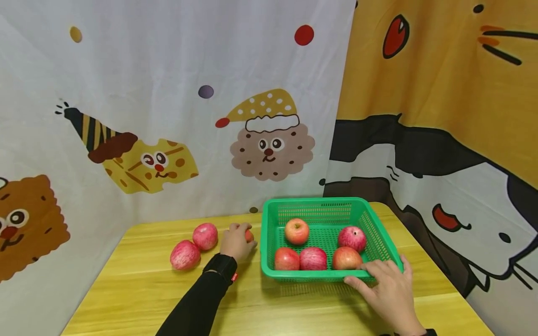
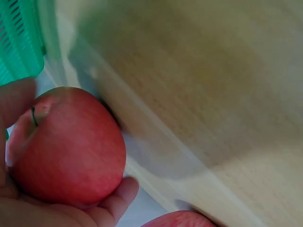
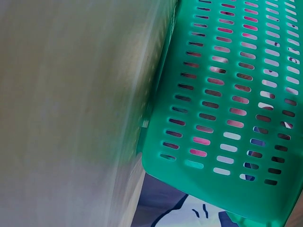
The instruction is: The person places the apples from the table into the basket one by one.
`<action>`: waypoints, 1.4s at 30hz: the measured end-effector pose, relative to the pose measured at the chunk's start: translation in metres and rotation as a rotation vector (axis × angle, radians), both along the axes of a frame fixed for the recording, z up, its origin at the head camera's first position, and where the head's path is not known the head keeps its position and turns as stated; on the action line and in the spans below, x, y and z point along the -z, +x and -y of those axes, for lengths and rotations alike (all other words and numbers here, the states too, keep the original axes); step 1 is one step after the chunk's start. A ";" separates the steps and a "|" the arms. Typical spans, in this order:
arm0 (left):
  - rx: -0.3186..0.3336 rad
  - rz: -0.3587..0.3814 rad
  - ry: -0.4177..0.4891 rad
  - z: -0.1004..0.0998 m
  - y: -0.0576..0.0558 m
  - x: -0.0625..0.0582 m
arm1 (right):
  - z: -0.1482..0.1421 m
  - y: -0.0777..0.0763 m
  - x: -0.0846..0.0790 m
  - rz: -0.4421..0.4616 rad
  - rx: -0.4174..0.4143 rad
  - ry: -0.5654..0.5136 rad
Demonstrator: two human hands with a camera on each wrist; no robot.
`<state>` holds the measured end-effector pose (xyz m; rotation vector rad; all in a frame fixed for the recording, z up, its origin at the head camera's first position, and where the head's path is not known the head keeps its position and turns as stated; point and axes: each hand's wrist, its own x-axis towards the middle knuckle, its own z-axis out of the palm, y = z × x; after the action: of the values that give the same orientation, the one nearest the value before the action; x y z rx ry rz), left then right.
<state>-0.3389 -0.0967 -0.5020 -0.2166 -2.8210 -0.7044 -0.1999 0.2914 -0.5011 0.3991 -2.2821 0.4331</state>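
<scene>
A red apple (image 2: 71, 146) is cupped by my left hand (image 1: 236, 242), thumb and fingers curled round it just left of the basket. From the head view only a bit of that apple (image 1: 249, 236) shows past the fingers. My right hand (image 1: 388, 289) grips the front rim of the green plastic basket (image 1: 311, 275) near its right corner, fingers over the rim. Inside the basket lie several apples, among them a yellowish-red apple (image 1: 296, 231) at the back and a striped one (image 1: 352, 239) at the right. The slotted basket side (image 3: 208, 109) fills much of the right wrist view.
Two pink-red apples, a nearer one (image 1: 185, 255) and a farther one (image 1: 205, 236), lie on the wooden table (image 1: 138, 280) left of my left hand. Behind the table hangs a printed curtain (image 1: 176, 56), with a yellow one (image 1: 378, 88) at the right.
</scene>
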 end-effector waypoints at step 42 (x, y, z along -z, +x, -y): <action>0.323 -0.249 -0.056 -0.086 0.045 -0.036 | 0.001 0.001 0.002 0.013 0.011 -0.006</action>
<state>-0.2942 -0.0106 -0.4662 -0.7288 -2.5934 -0.6104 -0.1992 0.2902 -0.5029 0.3813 -2.2940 0.4376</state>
